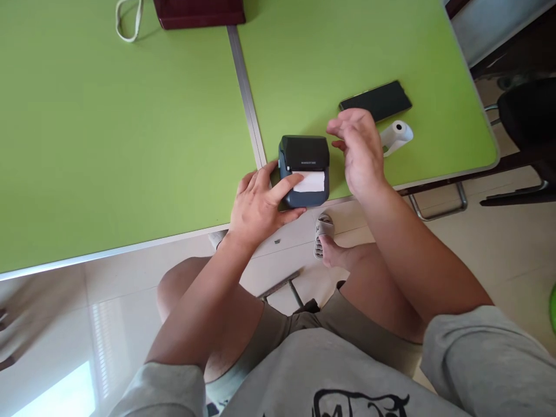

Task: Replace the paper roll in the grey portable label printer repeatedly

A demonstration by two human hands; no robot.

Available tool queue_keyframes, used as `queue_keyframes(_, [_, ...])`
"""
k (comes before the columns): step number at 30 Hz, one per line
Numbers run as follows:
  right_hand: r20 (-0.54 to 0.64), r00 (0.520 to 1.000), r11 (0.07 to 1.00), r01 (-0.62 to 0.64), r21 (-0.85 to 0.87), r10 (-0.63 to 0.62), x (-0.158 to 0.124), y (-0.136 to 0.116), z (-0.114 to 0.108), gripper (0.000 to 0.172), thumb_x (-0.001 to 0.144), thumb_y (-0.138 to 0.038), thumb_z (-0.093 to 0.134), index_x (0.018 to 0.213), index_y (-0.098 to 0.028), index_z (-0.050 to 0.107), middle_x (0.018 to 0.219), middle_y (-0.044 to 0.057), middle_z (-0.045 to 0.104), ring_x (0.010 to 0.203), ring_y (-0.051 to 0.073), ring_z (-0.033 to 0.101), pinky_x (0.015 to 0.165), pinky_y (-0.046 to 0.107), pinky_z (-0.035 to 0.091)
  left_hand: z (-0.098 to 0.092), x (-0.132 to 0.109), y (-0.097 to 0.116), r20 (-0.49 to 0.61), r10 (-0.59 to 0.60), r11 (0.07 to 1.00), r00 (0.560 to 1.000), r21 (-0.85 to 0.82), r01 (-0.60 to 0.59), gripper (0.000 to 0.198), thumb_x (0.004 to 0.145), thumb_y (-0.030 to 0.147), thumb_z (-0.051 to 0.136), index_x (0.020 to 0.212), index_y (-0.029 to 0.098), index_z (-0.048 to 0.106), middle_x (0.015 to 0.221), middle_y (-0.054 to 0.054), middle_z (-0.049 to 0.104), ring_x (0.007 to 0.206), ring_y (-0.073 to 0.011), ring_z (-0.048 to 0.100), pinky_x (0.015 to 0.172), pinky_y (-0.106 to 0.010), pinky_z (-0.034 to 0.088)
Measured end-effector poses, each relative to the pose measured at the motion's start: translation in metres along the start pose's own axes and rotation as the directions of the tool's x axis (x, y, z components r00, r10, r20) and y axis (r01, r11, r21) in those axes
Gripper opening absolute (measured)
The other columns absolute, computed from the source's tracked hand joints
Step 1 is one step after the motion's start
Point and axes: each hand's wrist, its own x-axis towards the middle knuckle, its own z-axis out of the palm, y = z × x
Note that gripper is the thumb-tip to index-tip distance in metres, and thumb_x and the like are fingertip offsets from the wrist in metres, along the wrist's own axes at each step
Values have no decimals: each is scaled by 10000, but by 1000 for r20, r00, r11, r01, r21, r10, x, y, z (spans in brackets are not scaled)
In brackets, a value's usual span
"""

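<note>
1. Compact black-and-slate plastic printer [306,157] sits at the near edge of a green-topped table [174,145], just right of the grey metal strip [244,81] dividing the surface.
2. The person's left hand [256,202] clasps the printer's left side, thumb pressed on a slip of white paper [314,182] lying across its front, below the dark lid.
3. The right hand [360,147] hovers to the printer's right, apart from it, fingers loosely bent and grasping nothing.
4. Beyond that hand lies a flat black smartphone [382,99]; beside it, a white paper roll [397,136] shows its dark core hole.
5. At the table's far side rests a glossy maroon box [200,13], near a looped white cord [139,20].
</note>
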Motion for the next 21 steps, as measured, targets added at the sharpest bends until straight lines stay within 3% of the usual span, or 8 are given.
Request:
queue_keyframes(5, [181, 983, 997, 35, -66, -22, -7, 5, 0, 492, 872, -691, 689, 1161, -305, 592, 1239, 49, 710, 1167, 246, 700, 1010, 462, 596, 1, 0, 0, -4, -5, 1000, 1000, -7, 5, 688, 914, 665, 712, 1510, 364, 547, 1595, -171, 531, 1416, -355, 578, 1179, -541, 443])
queue_keyframes(9, [324, 946, 994, 28, -108, 9, -6, 7, -3, 479, 886, -587, 720, 1247, -296, 596, 1306, 48, 694, 1190, 241, 686, 1074, 474, 578, 2, 1, 0, -11, -19, 1000, 1000, -8, 19, 901, 869, 666, 758, 1628, 322, 415, 1577, -174, 552, 1404, -362, 594, 1188, -515, 441])
queue_keyframes(12, [389, 921, 991, 40, -125, 12, -4, 2, -6, 446, 888, -485, 731, 1271, -295, 603, 1332, 46, 690, 1217, 248, 673, 1100, 491, 562, 1, 1, 1, -10, -30, 1000, 999, -2, 30, 962, 832, 656, 796, 1637, 299, 408, 1581, -172, 551, 1410, -368, 591, 1197, -504, 435])
queue_keyframes(17, [413, 909, 977, 129, -171, -48, -4, 2, -5, 436, 916, -382, 682, 1330, -285, 586, 1384, 51, 676, 1261, 249, 650, 1144, 518, 531, 3, 1, 0, -20, -30, 1000, 999, 3, 30, 926, 836, 666, 782, 1610, 282, 448, 1582, -156, 560, 1412, -359, 592, 1192, -488, 441])
queue_keyframes(21, [343, 936, 963, 159, -218, -77, -8, 12, -4, 449, 969, -489, 646, 1374, -311, 572, 1403, 60, 652, 1246, 238, 653, 1089, 475, 575, 9, 1, -4, -54, -41, 999, 998, 3, 41, 1050, 882, 816, 604, 1657, 160, 339, 1573, -214, 570, 1412, -354, 594, 1197, -465, 435])
